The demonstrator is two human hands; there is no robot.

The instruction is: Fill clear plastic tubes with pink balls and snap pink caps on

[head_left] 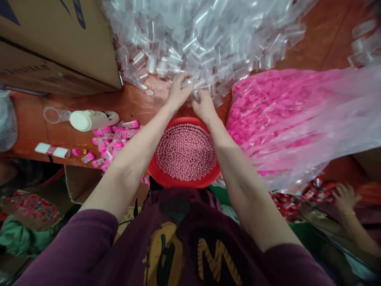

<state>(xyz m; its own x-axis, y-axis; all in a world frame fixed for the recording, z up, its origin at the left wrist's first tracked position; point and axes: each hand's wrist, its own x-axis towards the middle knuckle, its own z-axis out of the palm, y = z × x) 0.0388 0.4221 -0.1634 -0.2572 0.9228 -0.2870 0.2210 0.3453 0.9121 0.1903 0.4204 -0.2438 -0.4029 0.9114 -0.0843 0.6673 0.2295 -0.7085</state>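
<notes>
Both hands reach past a red basin [184, 183] filled with small pink beads [187, 153], to the near edge of a heap of clear plastic tubes [190, 47]. My left hand [179, 94] has its fingers curled around a clear tube at the heap's edge. Close beside it, my right hand [204, 105] is closed with a clear tube at its fingertips. The fingers are partly blurred among the shiny plastic. Left of the basin lies a pile of small bead-filled tubes with pink caps [114, 143].
A clear bag of pink caps [268, 107] fills the right side. At left stand a large cardboard box [59, 47] and a white bottle [92, 120] lying near a clear cup [53, 115]. Another person's hand [347, 197] is over red items at lower right.
</notes>
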